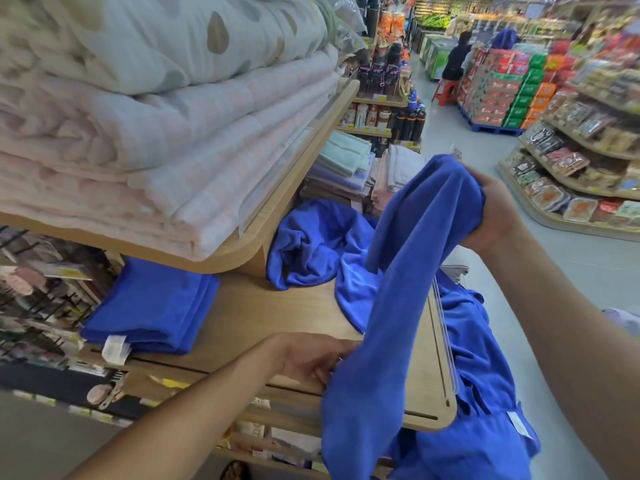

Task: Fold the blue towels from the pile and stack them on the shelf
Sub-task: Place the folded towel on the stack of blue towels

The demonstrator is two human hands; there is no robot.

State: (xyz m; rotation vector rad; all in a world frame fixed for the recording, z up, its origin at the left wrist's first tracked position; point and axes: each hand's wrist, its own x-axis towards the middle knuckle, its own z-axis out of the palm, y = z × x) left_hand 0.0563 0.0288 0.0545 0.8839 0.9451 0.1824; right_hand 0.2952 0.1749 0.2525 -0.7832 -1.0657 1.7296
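On the left, pale folded quilts (138, 133) fill the upper board, so the wooden shelf (277, 313) beneath them serves as the working surface; at its left end lies a stack of folded blue towels (152, 306), edges squared and a white tag at the near side, apparently where finished pieces go; the middle of the shelf is bare wood, probably kept free for folding; the left hand (311, 362) reaches over the near edge with fingers curled onto the low side edge of the held blue towel (408, 289), seemingly pinching it to find a corner, though the cloth hides the fingertips; behind, the unfolded pile (311, 244) slumps at the far right of the shelf and spills over its edge; the right hand (495, 213), raised, clamps the towel's bunched upper end so the cloth hangs long and can be spread.
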